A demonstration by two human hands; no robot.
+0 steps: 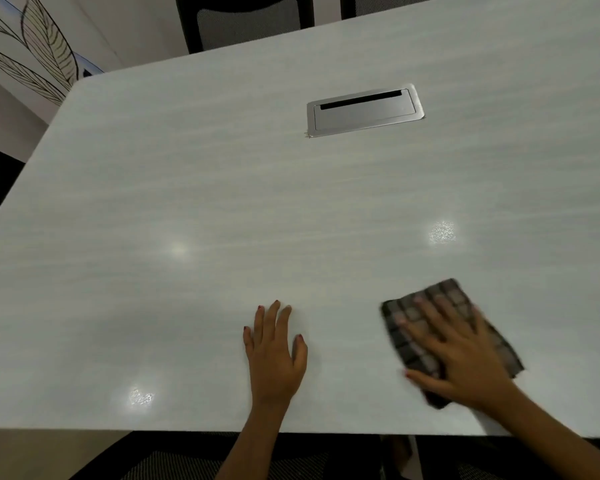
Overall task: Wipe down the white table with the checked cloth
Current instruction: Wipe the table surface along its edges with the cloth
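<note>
Head view: close to the near edge of the white surface (222, 202), the left hand (274, 351) lies flat and open, holding nothing. To its right, well apart, the right hand (461, 362) presses the checked cloth (444, 294) down with straight, spread fingers. The cloth lies directly under that hand, its long axis running from far-left to near-right, so the right hand does the wiping. Most of the bare surface stretches away to the far side and left, probably where the next stroke goes, towards the metal cable hatch (364, 110).
</note>
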